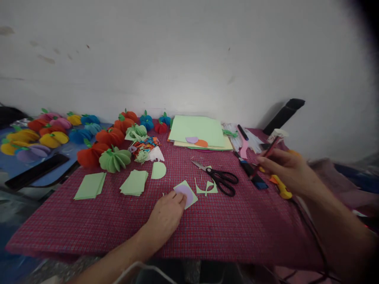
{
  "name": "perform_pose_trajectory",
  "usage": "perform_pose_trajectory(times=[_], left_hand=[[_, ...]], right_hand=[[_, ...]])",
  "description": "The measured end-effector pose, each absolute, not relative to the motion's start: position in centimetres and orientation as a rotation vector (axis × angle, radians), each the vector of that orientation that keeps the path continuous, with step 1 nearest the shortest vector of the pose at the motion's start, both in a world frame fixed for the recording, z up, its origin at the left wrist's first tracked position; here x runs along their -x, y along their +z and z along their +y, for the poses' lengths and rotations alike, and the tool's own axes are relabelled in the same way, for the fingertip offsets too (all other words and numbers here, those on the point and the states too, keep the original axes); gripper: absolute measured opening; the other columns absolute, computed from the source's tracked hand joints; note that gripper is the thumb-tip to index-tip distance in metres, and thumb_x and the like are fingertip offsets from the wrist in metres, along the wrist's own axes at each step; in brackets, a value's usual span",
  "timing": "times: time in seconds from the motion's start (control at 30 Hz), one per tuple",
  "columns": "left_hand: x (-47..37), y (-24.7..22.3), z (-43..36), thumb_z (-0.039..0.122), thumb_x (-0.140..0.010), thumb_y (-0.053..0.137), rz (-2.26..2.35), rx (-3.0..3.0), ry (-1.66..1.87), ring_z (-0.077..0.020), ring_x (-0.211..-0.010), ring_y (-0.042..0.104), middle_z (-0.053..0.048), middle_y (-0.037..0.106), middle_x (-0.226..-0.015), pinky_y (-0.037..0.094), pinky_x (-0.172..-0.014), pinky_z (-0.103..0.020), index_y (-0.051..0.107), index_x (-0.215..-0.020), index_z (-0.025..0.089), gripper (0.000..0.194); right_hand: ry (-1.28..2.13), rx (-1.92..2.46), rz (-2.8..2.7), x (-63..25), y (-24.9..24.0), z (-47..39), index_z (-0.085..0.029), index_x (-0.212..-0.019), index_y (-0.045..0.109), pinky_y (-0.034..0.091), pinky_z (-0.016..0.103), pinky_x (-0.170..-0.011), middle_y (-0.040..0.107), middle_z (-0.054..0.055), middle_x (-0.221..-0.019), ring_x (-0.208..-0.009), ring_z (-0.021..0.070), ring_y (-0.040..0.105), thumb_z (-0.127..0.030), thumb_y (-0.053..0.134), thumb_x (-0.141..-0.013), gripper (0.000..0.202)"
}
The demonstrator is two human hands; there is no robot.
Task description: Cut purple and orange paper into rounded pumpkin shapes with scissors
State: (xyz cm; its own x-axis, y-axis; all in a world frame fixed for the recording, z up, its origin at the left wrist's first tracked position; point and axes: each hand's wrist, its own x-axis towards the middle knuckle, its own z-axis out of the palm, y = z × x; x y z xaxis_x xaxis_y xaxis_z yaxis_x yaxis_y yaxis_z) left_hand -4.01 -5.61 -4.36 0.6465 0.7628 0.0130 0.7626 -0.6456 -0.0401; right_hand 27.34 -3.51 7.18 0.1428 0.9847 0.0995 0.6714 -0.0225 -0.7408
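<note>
My left hand (166, 215) lies flat on the red checked cloth (118, 221), fingertips pressing the near edge of a light green paper square (192, 199) with a pale purple circle (185, 192) on top. My right hand (286, 169) hovers at the right side, gripping a thin red pencil (268, 154) that points up and away. Black-handled scissors (220, 178) lie open between the two hands, beside curved green paper offcuts (207, 188).
Two stacks of green squares (90, 185) (134, 182) and a green half-circle (158, 170) lie left. Folded paper pumpkins (114, 159) in several colours line the back left. Green sheets (198, 132) sit at the back. A yellow glue gun (281, 188) and pink tool (244, 148) lie right.
</note>
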Motion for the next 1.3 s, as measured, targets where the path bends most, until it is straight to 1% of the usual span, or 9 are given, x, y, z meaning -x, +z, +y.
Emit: perform_pose_trajectory(times=[0.17,0.3,0.4,0.57,0.67,0.73,0.8,0.93,1.3], left_hand=[[3.9,-4.0,-5.5,0.012,-0.082,0.039,-1.272,2.802,0.017,-0.0179,-0.091,0.049,-0.005,0.058,-0.099,0.038,-0.08,-0.034,0.049,-0.109,0.017,0.029],[3.8,-3.8,-5.5,0.01,-0.082,0.038,-1.275,2.794,0.032,-0.017,-0.09,0.051,-0.005,0.059,-0.1,0.039,-0.077,-0.033,0.049,-0.109,0.017,0.031],[3.6,-3.8,-5.6,0.011,-0.082,0.039,-1.291,2.784,0.039,-0.0175,-0.091,0.052,-0.005,0.059,-0.102,0.04,-0.078,-0.034,0.05,-0.11,0.016,0.031],[3.5,-4.1,-5.8,0.01,-0.081,0.038,-1.275,2.768,0.053,-0.0179,-0.095,0.052,-0.006,0.059,-0.106,0.041,-0.078,-0.033,0.049,-0.113,0.015,0.034],[3.6,-4.4,-5.8,0.008,-0.081,0.038,-1.271,2.742,0.037,-0.0178,-0.097,0.051,-0.005,0.058,-0.109,0.041,-0.079,-0.033,0.048,-0.114,0.016,0.036],[3.8,-4.6,-5.8,0.008,-0.081,0.038,-1.239,2.731,0.026,-0.0176,-0.097,0.051,-0.006,0.058,-0.109,0.04,-0.079,-0.033,0.049,-0.114,0.016,0.036],[3.9,-4.7,-5.7,0.009,-0.081,0.039,-1.2,2.721,0.005,-0.017,-0.097,0.051,-0.006,0.059,-0.107,0.039,-0.079,-0.032,0.049,-0.114,0.015,0.035],[3.9,-4.8,-5.6,0.013,-0.082,0.04,-1.211,2.684,-0.098,-0.0165,-0.103,0.048,-0.003,0.06,-0.105,0.036,-0.083,-0.032,0.052,-0.11,0.018,0.031],[3.8,-4.8,-5.7,0.01,-0.081,0.036,-1.18,2.724,-0.094,-0.0165,-0.103,0.05,-0.005,0.058,-0.11,0.033,-0.088,-0.032,0.052,-0.112,0.014,0.034]], right_hand=[[1.15,1.185,-1.377,-17.7,4.3,-1.7,-0.021,-0.079,0.045,0.029,0.017,-0.034,0.041,-0.01,-0.047,-0.033,0.0043,0.035,-0.039,0.057,-0.074,0.022],[1.409,1.126,-1.318,-13.5,0.6,0.2,-0.015,-0.077,0.055,0.037,0.018,-0.037,0.057,-0.001,-0.06,-0.042,0.0065,0.048,-0.041,0.055,-0.073,0.027],[1.517,1.072,-1.315,-12.0,-1.4,1.1,-0.015,-0.079,0.058,0.039,0.019,-0.039,0.058,0.0,-0.061,-0.043,0.007,0.049,-0.043,0.052,-0.074,0.03],[1.411,1.061,-1.419,-11.3,-3.2,2.2,-0.018,-0.07,0.05,0.03,0.017,-0.037,0.044,-0.009,-0.044,-0.036,0.005,0.038,-0.031,0.06,-0.069,0.017],[1.312,1.068,-1.472,-11.2,-3.8,2.5,-0.019,-0.07,0.048,0.027,0.017,-0.037,0.039,-0.01,-0.042,-0.035,0.0053,0.035,-0.023,0.057,-0.071,0.01],[1.302,1.066,-1.497,-11.2,-4.1,2.4,-0.018,-0.072,0.051,0.029,0.017,-0.039,0.041,-0.009,-0.044,-0.037,0.0058,0.036,-0.023,0.052,-0.074,0.005],[1.318,1.044,-1.532,-11.2,-4.4,2.2,-0.017,-0.075,0.055,0.031,0.018,-0.04,0.047,-0.006,-0.05,-0.041,0.0064,0.04,-0.024,0.049,-0.076,0.009],[1.315,0.976,-1.594,-11.3,-4.8,1.9,-0.016,-0.077,0.057,0.036,0.018,-0.048,0.056,-0.001,-0.065,-0.054,0.008,0.048,-0.02,0.052,-0.073,0.008],[1.112,1.012,-1.769,-11.3,-4.9,1.7,-0.015,-0.075,0.059,0.034,0.017,-0.046,0.053,-0.002,-0.057,-0.05,0.0074,0.046,-0.019,0.048,-0.076,0.011]])
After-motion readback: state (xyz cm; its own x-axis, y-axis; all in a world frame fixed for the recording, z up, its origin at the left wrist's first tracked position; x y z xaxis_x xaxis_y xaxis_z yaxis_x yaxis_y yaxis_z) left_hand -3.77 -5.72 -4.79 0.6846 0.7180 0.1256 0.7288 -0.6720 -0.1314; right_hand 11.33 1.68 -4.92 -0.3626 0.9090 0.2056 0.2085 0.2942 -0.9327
